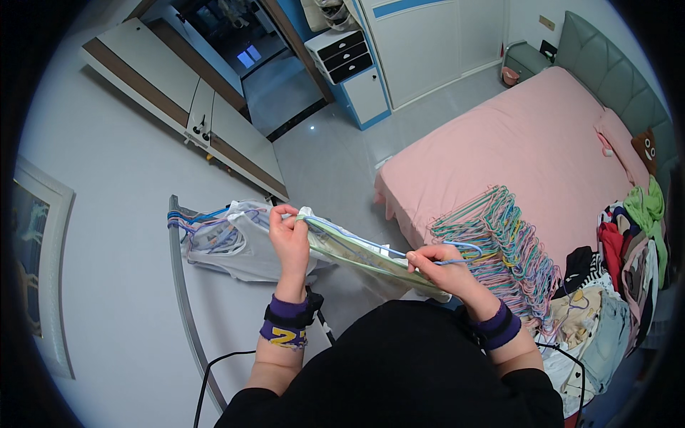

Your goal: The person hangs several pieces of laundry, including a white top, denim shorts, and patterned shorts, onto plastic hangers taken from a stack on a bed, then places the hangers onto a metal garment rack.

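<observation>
My left hand [289, 230] pinches the edge of a pale sleeveless garment [369, 262] with light green trim, near one end of a blue clothes hanger [369, 239]. With my right hand [436, 262] I grip that hanger close to its hook, which points right. The hanger lies along the garment's upper edge, partly inside it. Left of my left hand, white garments [262, 262] hang on hangers from a grey metal rail [176, 257]. A large pile of pink, green and blue hangers [497, 251] rests on the bed beyond my right hand.
The bed [508, 139] has a pink sheet and a grey-green padded headboard [610, 64]. Clothes [621, 257] are heaped at its right side, with folded jeans [604, 337] nearer me. An open door [198, 117] stands at the back left, near a small drawer cabinet [348, 69].
</observation>
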`<state>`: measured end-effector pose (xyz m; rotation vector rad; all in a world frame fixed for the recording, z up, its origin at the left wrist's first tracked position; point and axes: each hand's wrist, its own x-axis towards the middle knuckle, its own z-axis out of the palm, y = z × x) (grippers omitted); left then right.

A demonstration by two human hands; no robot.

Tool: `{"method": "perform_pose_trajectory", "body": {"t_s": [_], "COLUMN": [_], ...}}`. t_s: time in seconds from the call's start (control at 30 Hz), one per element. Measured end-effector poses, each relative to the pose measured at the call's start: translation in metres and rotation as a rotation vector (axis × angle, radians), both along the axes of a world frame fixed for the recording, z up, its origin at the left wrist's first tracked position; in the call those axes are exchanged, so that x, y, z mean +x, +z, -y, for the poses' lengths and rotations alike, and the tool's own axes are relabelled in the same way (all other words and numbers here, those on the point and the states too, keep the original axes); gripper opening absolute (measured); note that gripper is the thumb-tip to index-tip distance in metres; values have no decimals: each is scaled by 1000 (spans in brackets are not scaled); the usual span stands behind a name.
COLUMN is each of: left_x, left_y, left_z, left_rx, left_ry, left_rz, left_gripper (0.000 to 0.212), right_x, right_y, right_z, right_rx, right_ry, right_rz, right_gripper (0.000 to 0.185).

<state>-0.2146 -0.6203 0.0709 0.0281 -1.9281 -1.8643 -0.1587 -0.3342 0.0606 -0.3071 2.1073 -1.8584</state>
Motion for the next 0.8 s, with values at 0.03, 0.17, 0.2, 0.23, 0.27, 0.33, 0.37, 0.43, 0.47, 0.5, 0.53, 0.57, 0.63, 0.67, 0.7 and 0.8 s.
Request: {"method": "perform_pose_trajectory", "body": {"t_s": [0.03,0.17,0.2,0.23,0.27,0.33,0.37,0.43,0.47,0.5,0.53,0.57,0.63,0.67,0.7,0.8], "left_x": [1,1,3,4,5,6,10,22,24,26,29,33,44,48,50,57], "left_y": [1,2,7,10,9,7,7,7,1,-1,-4,-6,-9,-11,-11,-1], "left_z": [-1,7,6,5,4,1,-4,-15,-15,-18,-23,-27,-34,-40,-45,-53], "left_rx": [17,5,18,30,-29,-146,-215,-354,-404,-456,-508,-560,-716,-747,-779,-885], "left_ry": [1,10,19,28,53,97,82,49,58,54,49,44,-68,-124,-184,-409], "left_rz": [-1,70,88,106,74,7,6,6,-15,-50,-86,-122,-91,-56,-24,-87], "left_gripper": [21,21,21,21,21,21,21,21,19,17,16,15,18,19,21,23], "right_x": [2,1,1,0,-1,-2,-3,-6,-8,-9,-11,-13,-15,-15,-16,-19], "right_y": [1,-14,-12,-7,-5,-12,-14,-11,-9,-9,-9,-8,2,2,2,4], "right_z": [1,5,5,6,6,8,8,11,11,11,10,10,10,12,12,11], "right_rx": [-16,64,76,89,101,116,122,158,176,147,118,89,129,139,149,155], "right_ry": [-18,-46,-40,-34,-29,-9,1,-59,-89,-96,-103,-110,-66,-60,-57,-82], "right_rz": [-19,-141,-160,-180,-199,-172,-159,-212,-238,-238,-238,-239,-209,-233,-259,-317], "right_gripper": [28,29,29,29,30,30,30,30,30,30,30,30,27,26,26,22]}}
